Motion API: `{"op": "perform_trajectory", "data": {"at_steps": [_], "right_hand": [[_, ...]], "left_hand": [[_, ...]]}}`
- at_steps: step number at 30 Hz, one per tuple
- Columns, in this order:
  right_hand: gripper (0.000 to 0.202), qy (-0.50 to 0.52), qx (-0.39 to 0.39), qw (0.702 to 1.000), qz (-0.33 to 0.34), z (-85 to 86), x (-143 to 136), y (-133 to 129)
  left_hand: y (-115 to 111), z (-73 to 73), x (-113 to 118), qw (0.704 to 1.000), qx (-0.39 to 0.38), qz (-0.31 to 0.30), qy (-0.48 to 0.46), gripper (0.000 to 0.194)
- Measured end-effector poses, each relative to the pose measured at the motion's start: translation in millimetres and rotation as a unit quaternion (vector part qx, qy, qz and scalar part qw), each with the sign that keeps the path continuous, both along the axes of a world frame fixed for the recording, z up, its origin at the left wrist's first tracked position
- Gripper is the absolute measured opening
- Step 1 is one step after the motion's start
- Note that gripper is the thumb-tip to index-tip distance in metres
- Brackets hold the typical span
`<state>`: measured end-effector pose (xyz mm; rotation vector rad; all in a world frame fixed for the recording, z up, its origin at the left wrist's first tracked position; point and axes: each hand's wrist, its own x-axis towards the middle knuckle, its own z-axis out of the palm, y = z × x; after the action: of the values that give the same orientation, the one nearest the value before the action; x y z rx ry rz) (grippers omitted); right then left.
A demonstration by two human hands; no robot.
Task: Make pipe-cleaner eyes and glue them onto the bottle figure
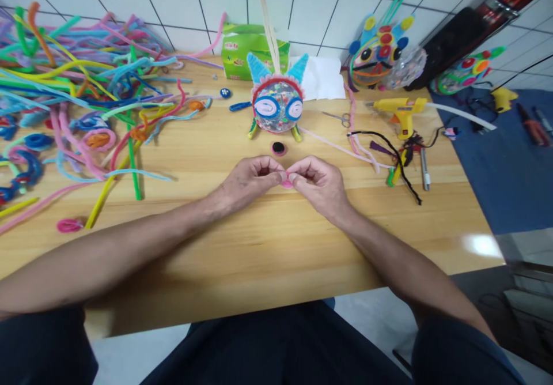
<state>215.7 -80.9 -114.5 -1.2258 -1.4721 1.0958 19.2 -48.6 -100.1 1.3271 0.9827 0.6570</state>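
We note the left hand (250,182) and right hand (323,185) meeting, both pinching 1 small pink piece (287,184) at the fingertips; just beyond them, 1 black-centred disc (279,148); past that, the blue-eared ornament (276,117); fuzzy stems (98,202) left of the left hand; yellow glue gun (405,121) beyond and right of the right hand.

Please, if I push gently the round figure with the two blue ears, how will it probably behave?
The round figure is probably light for its size, because its body looks see-through, like thin plastic. It may rock or tip, since the body is rounded and its legs are small. The blue ears look fuzzy and may bend easily.
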Motion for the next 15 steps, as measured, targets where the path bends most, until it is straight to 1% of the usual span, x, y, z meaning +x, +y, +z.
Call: {"op": "perform_trajectory", "data": {"at_steps": [4,8,10,12,15], "right_hand": [[0.007,0.016,-0.009,1.000,0.009,-0.1,0.5,2.0],[0.016,0.019,0.008,1.000,-0.021,-2.1,7.6,10.0],[0.020,-0.002,0.028,0.999,-0.027,-3.9,10.1,12.2],[0.023,-0.024,0.064,0.998,-0.010,-5.8,9.6,11.7],[0.016,-0.067,0.130,0.989,0.015,-6.8,3.4,7.9]], "left_hand": [[0.6,-1.0,-0.9,1.000,0.009,-0.001,0.009,0.023],[-0.8,-5.1,0.8,0.999,0.007,0.035,0.002,0.026],[-1.8,-7.3,1.5,0.999,0.005,0.049,-0.006,0.028],[-2.8,-8.3,1.6,0.999,0.005,0.048,-0.012,0.030],[-4.1,-7.1,1.4,0.999,0.008,0.044,-0.017,0.035]]}}
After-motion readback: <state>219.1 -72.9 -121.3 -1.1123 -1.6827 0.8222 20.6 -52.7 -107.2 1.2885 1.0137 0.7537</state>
